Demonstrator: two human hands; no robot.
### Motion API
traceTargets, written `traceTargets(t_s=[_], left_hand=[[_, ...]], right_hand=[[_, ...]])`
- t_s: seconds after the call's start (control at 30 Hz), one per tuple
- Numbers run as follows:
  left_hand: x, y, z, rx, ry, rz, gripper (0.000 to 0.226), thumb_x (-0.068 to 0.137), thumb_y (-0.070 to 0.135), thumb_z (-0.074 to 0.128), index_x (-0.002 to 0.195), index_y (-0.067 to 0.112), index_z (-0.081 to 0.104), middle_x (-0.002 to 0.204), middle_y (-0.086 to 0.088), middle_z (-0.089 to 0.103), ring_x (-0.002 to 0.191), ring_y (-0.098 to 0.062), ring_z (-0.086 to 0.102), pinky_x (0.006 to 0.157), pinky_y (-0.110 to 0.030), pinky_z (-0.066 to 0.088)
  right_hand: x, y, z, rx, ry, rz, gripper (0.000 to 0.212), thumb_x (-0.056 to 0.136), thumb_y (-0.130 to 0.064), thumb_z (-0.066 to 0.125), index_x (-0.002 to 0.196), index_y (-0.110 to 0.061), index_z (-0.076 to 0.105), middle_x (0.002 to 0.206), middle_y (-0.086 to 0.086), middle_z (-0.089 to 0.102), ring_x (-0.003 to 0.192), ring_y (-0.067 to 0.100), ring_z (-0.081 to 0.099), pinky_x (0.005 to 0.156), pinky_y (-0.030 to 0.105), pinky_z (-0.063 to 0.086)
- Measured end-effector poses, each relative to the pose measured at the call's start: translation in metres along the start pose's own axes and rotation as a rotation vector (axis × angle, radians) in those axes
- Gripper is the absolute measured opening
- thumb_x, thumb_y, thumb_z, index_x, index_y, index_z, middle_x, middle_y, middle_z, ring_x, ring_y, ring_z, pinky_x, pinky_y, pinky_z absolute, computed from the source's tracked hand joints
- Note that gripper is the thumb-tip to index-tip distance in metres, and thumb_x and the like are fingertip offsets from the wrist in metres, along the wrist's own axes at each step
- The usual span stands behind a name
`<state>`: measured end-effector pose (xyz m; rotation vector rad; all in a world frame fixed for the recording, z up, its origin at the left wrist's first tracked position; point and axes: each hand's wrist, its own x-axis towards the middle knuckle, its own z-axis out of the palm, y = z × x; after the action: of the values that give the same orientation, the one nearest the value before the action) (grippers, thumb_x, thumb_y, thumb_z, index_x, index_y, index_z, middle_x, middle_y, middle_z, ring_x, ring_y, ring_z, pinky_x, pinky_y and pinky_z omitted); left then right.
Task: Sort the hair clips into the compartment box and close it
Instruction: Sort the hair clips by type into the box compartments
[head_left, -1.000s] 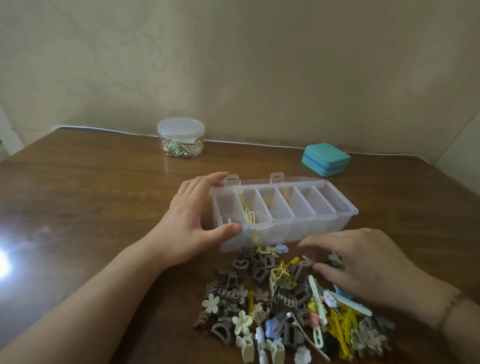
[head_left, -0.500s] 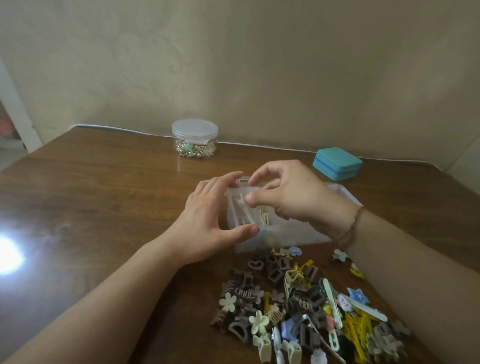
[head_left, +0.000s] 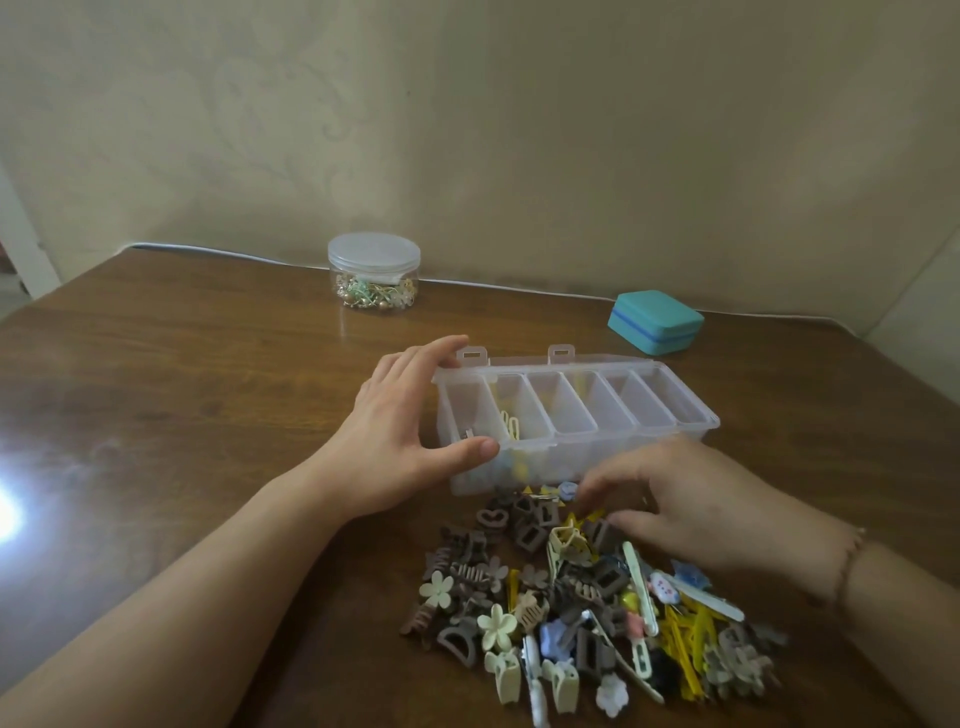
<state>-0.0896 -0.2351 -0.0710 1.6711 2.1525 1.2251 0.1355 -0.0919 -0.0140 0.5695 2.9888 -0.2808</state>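
A clear compartment box (head_left: 675, 423) stands open in the middle of the table, its lid folded back behind it. The leftmost compartment holds a small pale clip (head_left: 470, 434); yellow clips (head_left: 511, 426) lie in the second one. My left hand (head_left: 400, 441) grips the box's left end, fingers behind and thumb on the front wall. In front of the box lies a pile of hair clips (head_left: 571, 597): brown claws, cream flowers, yellow and white snap clips. My right hand (head_left: 691, 499) hovers low over the pile's far edge, fingers and thumb spread, tips at the clips, slightly blurred.
A round clear jar (head_left: 374, 275) with a lid and small trinkets stands at the back left. A teal case (head_left: 655, 322) sits at the back right, behind the box. The brown wooden table (head_left: 182, 389) meets the wall at the back; glare shows at its left.
My right hand rose from the pile to the box's left compartments with a clip pinched, then came back down to the pile. My left hand stayed on the box.
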Motion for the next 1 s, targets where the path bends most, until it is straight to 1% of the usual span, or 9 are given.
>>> traceTargets(t_s=[0.27, 0.4, 0.47, 0.53, 0.6, 0.7, 0.77, 0.9, 1.0], left_hand=[[-0.001, 0.0, -0.001, -0.004, -0.001, -0.004, 0.093, 0.069, 0.078, 0.056, 0.149, 0.042, 0.024, 0.138, 0.017, 0.043, 0.135, -0.007, 0.031, 0.115, -0.05, 0.031], [-0.001, 0.001, -0.001, -0.004, -0.008, -0.007, 0.093, 0.068, 0.078, 0.056, 0.148, 0.044, 0.023, 0.138, 0.018, 0.042, 0.135, -0.005, 0.03, 0.115, -0.048, 0.031], [0.0, 0.0, -0.001, -0.003, -0.01, -0.008, 0.093, 0.069, 0.078, 0.056, 0.148, 0.045, 0.023, 0.138, 0.019, 0.042, 0.134, -0.005, 0.03, 0.115, -0.048, 0.031], [0.0, 0.0, -0.001, -0.002, -0.008, -0.008, 0.093, 0.069, 0.078, 0.056, 0.148, 0.044, 0.023, 0.137, 0.019, 0.042, 0.134, -0.005, 0.03, 0.115, -0.048, 0.031], [0.0, 0.0, -0.001, -0.001, -0.008, -0.006, 0.093, 0.069, 0.078, 0.056, 0.148, 0.043, 0.023, 0.138, 0.019, 0.042, 0.134, -0.005, 0.03, 0.115, -0.049, 0.031], [0.0, 0.0, -0.001, -0.001, -0.016, -0.01, 0.093, 0.069, 0.078, 0.056, 0.148, 0.043, 0.023, 0.139, 0.018, 0.041, 0.135, -0.005, 0.03, 0.115, -0.049, 0.031], [0.0, 0.0, -0.001, -0.001, -0.009, -0.008, 0.093, 0.069, 0.078, 0.057, 0.148, 0.042, 0.024, 0.139, 0.018, 0.042, 0.135, -0.006, 0.03, 0.114, -0.05, 0.031], [0.0, -0.001, -0.001, 0.002, -0.006, -0.005, 0.093, 0.069, 0.077, 0.057, 0.149, 0.042, 0.025, 0.138, 0.018, 0.042, 0.134, -0.006, 0.031, 0.113, -0.05, 0.032], [-0.001, 0.0, -0.002, 0.005, -0.013, -0.007, 0.093, 0.069, 0.078, 0.056, 0.148, 0.043, 0.023, 0.138, 0.018, 0.042, 0.134, -0.006, 0.031, 0.114, -0.049, 0.031]], right_hand=[[-0.004, 0.011, -0.003, -0.103, 0.171, -0.067, 0.029, 0.084, -0.029, 0.073, 0.107, -0.045, 0.064, 0.092, -0.031, 0.064, 0.084, -0.01, 0.058, 0.078, 0.021, 0.052], [-0.011, 0.019, -0.017, -0.297, 0.365, -0.323, 0.043, 0.065, -0.012, 0.088, 0.099, -0.032, 0.071, 0.081, -0.019, 0.072, 0.06, 0.005, 0.066, 0.043, 0.031, 0.053], [-0.012, 0.018, -0.022, -0.448, 0.449, -0.508, 0.039, 0.07, 0.001, 0.079, 0.1, -0.023, 0.074, 0.079, -0.008, 0.073, 0.055, 0.016, 0.065, 0.038, 0.027, 0.047], [-0.011, 0.013, -0.028, -0.555, 0.525, -0.604, 0.032, 0.075, -0.002, 0.068, 0.101, -0.021, 0.075, 0.079, -0.005, 0.073, 0.054, 0.017, 0.063, 0.04, 0.022, 0.042], [-0.007, 0.008, -0.031, -0.418, 0.602, -0.564, 0.028, 0.08, -0.011, 0.069, 0.104, -0.021, 0.074, 0.083, -0.009, 0.073, 0.058, 0.015, 0.065, 0.044, 0.026, 0.049], [0.009, 0.0, -0.03, 0.04, 0.699, -0.304, 0.027, 0.084, -0.026, 0.074, 0.11, -0.026, 0.069, 0.085, -0.019, 0.07, 0.053, 0.008, 0.058, 0.053, 0.034, 0.054], [0.026, -0.007, -0.025, 0.241, 0.752, -0.148, 0.029, 0.078, -0.026, 0.077, 0.105, -0.03, 0.068, 0.081, -0.019, 0.07, 0.055, 0.011, 0.056, 0.059, 0.03, 0.053], [0.05, -0.024, -0.011, 0.263, 0.636, -0.048, 0.027, 0.079, -0.036, 0.076, 0.104, -0.036, 0.066, 0.078, -0.021, 0.068, 0.058, 0.001, 0.056, 0.058, 0.023, 0.045], [0.044, -0.027, -0.009, 0.316, 0.584, -0.105, 0.018, 0.083, -0.035, 0.071, 0.101, -0.036, 0.067, 0.078, -0.019, 0.067, 0.054, 0.009, 0.058, 0.052, 0.018, 0.045]])
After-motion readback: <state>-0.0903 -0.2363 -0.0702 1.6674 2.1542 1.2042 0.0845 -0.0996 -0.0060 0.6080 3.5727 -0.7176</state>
